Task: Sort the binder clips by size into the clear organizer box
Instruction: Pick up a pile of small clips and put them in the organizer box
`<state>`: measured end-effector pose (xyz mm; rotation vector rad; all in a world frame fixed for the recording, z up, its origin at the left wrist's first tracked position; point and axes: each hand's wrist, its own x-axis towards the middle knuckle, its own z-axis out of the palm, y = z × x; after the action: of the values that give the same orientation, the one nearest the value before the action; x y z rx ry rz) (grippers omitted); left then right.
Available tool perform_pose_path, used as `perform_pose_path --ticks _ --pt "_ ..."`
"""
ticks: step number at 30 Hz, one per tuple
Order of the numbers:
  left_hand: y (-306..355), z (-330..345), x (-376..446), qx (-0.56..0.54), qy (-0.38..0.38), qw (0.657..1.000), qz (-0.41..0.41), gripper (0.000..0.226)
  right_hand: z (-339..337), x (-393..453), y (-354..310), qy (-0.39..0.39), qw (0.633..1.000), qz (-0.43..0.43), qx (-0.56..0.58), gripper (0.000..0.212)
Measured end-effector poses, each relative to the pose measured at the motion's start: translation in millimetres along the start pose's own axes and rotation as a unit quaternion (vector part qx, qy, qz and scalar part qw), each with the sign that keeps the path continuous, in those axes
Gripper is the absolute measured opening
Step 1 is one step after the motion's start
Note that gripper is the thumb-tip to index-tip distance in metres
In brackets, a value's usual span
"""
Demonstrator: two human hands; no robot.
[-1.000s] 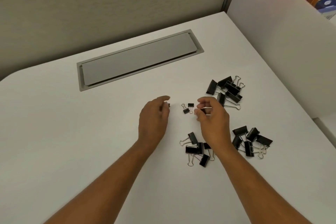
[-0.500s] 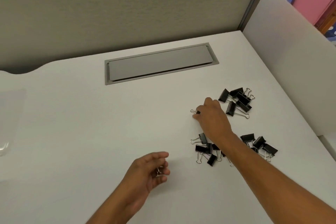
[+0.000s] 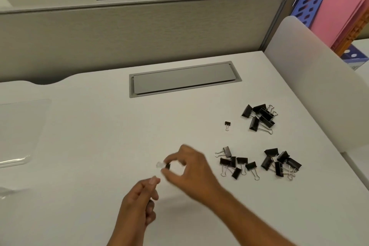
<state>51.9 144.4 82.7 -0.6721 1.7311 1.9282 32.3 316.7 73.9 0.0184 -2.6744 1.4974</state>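
Observation:
My right hand (image 3: 191,168) pinches a small black binder clip (image 3: 167,166) between thumb and fingers, just above the white desk (image 3: 89,166). My left hand (image 3: 139,203) is curled shut close below it; what it holds is hidden inside the fingers. One small clip (image 3: 227,125) lies alone to the right. A pile of large clips (image 3: 259,117) sits at the far right, with a smaller-clip pile (image 3: 236,164) and a medium-clip pile (image 3: 279,163) nearer me. The clear organizer box (image 3: 22,130) lies at the left edge, partly cut off.
A grey cable hatch (image 3: 183,79) is set into the desk at the back. A white side panel (image 3: 311,86) bounds the right edge and a grey partition (image 3: 139,36) the back. Pink and blue file holders (image 3: 335,10) stand beyond the panel.
My right hand left the clip piles and came left toward my left hand, carrying a small clip. The view lifted, showing the clear box at the left.

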Motion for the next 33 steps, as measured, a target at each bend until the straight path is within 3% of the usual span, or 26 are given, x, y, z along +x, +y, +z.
perform_pose_path --ticks 5,8,10,11,13,15,16,19,21,24,27,30,32,33 --pt "8 -29 -6 0.136 -0.040 0.985 0.101 0.027 40 -45 -38 -0.014 0.999 0.040 0.001 0.019" --pt "6 -47 -12 0.132 -0.077 0.984 0.088 0.030 40 -56 -51 -0.058 0.997 0.039 -0.025 0.017" --pt "3 -64 -15 0.102 -0.089 0.989 0.061 0.032 35 -53 -50 -0.094 0.994 0.049 -0.033 0.027" --pt "2 -74 -15 0.094 -0.094 0.990 0.052 0.033 28 -46 -46 -0.077 0.994 0.066 -0.027 0.032" --pt "5 -94 -18 0.086 -0.099 0.990 0.041 0.036 9 -19 -23 0.030 0.990 0.129 -0.042 0.027" --pt "8 -111 -18 0.065 -0.089 0.993 0.036 0.035 -19 18 10 0.118 0.962 0.201 -0.145 0.031" --pt "11 -117 -18 0.055 -0.082 0.994 0.036 0.034 -34 35 29 0.126 0.941 0.243 -0.201 0.039" --pt "22 -126 -20 0.038 -0.068 0.996 0.040 0.027 -64 69 75 0.104 0.880 0.354 -0.298 0.058" --pt "26 -126 -25 0.040 -0.068 0.996 0.046 0.026 -70 80 91 0.094 0.867 0.388 -0.299 0.069" --pt "30 -121 -31 0.042 -0.066 0.996 0.045 0.026 -70 88 104 0.075 0.857 0.388 -0.330 0.062" --pt "27 -114 -32 0.045 -0.057 0.997 0.038 0.022 -67 86 115 -0.001 0.825 0.324 -0.462 0.040" --pt "23 -102 -28 0.043 -0.041 0.998 0.030 0.021 -69 85 105 -0.078 0.796 0.265 -0.539 0.033" --pt "22 -88 -25 0.037 -0.034 0.998 0.029 0.019 -72 86 98 -0.074 0.829 0.245 -0.497 0.023" --pt "23 -80 -24 0.035 -0.035 0.998 0.031 0.018 -73 85 98 -0.041 0.863 0.243 -0.440 0.016"
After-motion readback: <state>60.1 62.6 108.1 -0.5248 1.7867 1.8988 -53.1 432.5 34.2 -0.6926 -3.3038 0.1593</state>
